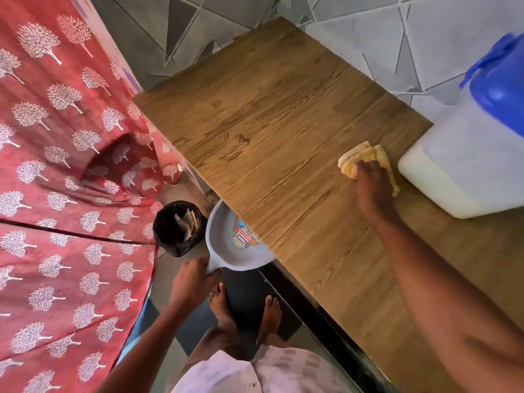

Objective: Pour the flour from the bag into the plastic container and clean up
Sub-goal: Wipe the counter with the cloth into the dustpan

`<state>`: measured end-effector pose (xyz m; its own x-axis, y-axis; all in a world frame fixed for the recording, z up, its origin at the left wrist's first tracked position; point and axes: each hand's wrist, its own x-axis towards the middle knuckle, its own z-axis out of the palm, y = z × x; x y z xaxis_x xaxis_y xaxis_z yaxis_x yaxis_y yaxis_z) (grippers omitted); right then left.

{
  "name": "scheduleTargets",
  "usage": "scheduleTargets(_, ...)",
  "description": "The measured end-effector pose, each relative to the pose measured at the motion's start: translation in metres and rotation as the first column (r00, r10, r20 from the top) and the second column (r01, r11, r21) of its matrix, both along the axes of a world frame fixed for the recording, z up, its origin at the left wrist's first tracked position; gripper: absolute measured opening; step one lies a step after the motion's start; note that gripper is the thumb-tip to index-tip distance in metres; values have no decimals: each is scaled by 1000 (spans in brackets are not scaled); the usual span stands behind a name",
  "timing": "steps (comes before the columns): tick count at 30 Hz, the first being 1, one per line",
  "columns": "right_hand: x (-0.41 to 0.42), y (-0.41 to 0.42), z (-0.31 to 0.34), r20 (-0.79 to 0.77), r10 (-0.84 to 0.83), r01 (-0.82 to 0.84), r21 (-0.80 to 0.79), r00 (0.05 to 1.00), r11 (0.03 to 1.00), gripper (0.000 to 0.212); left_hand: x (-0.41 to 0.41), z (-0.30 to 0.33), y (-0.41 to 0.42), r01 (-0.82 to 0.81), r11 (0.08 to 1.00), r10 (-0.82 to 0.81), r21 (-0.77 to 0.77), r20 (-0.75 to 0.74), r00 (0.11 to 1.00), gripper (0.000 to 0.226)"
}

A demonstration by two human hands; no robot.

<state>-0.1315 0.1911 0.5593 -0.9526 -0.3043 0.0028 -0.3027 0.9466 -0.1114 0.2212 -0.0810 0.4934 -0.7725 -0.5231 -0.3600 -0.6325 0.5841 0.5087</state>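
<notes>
A clear plastic container (459, 165) with a blue lid (502, 86) stands at the right on the wooden table (269, 123), with white flour filling its lower part. My right hand (371, 185) grips a folded yellow cloth (363, 156) and presses it on the tabletop just left of the container. My left hand (195, 282) grips the handle of a grey dustpan (232, 242), held under the table's near edge. No flour bag is in view.
A small black bin (178, 228) lined with a dark bag and holding crumpled paper stands on the floor beside the dustpan. A red curtain (56, 165) with white tree prints hangs at the left. My bare feet (246, 310) are on a dark mat.
</notes>
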Motion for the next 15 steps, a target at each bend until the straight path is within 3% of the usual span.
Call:
scheduleTargets(4, 110, -42, -10, 37, 191, -183, -149, 981, 972, 46, 7, 1, 16, -40, 999, 40, -7, -5, 999, 18)
scheduleTargets(9, 212, -72, 8, 176, 530, -410, -452, 830, 792, 47, 16, 1, 35, -32, 999, 32, -4, 4, 999, 11)
scheduleTargets(12, 208, -59, 29, 197, 561, -344, -615, 804, 710, 53, 21, 3, 47, -25, 1000, 25, 10, -13, 1000, 14)
scheduleTargets(15, 155, -27, 48, 37, 457, -345, -603, 889, 720, 51, 22, 2, 56, -12, 1000, 12, 23, -20, 1000, 14)
